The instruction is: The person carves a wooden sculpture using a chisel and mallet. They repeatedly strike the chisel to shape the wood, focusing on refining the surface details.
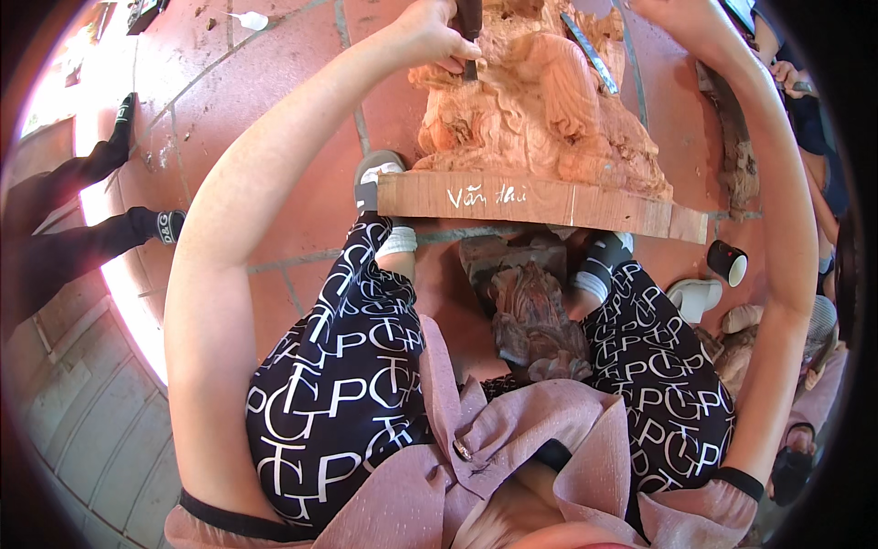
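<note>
A reddish wood carving with robe-like folds stands on a flat wooden base with white handwriting on its near face. My left hand is closed round a dark-handled chisel at the carving's left side, and the tool's lower end meets the wood. A flat metal blade lies slanted across the carving's upper right. Cut off by the upper edge, my right hand is right of the carving's top, and its fingers barely show.
A smaller dark wooden carving sits between my feet. To the right are a dark cup, a pale shoe and a long rough piece of wood. Other people are at both sides. A small white bottle lies on the tiled floor.
</note>
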The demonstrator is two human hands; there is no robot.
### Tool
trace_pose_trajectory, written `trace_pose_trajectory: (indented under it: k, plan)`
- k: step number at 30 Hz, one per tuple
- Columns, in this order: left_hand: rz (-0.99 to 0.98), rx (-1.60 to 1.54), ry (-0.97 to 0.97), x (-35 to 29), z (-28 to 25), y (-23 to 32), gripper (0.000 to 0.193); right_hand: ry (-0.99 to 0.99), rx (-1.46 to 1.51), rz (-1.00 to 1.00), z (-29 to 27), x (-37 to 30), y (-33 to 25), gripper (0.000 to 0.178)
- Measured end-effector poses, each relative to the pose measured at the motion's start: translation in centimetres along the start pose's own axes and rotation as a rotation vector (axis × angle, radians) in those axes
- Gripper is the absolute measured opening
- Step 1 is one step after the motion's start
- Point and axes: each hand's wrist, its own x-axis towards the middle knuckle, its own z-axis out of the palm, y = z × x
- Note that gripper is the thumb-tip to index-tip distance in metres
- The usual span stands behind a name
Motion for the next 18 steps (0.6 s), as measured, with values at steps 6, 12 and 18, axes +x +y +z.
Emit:
trace_pose_trajectory:
  k: [6, 12, 18]
  plan:
    - [0.081, 0.044, 0.108, -1.0, 0.0, 1.1, 0.031, -0.329, 0.148, 0.299, -1.3, 0.1, -3.1, 0.077]
    - [0.318, 0.063, 0.17, -4.2, -1.1, 2.3, 0.029, -0.143, 0.012, 0.023, -0.9, -1.2, -4.4, 0.076]
    - [0.198, -0.164, 0.385, -6.8, -3.0, 2.9, 0.031, 0.014, 0.205, 0.002, 0.7, -2.5, -3.4, 0.076]
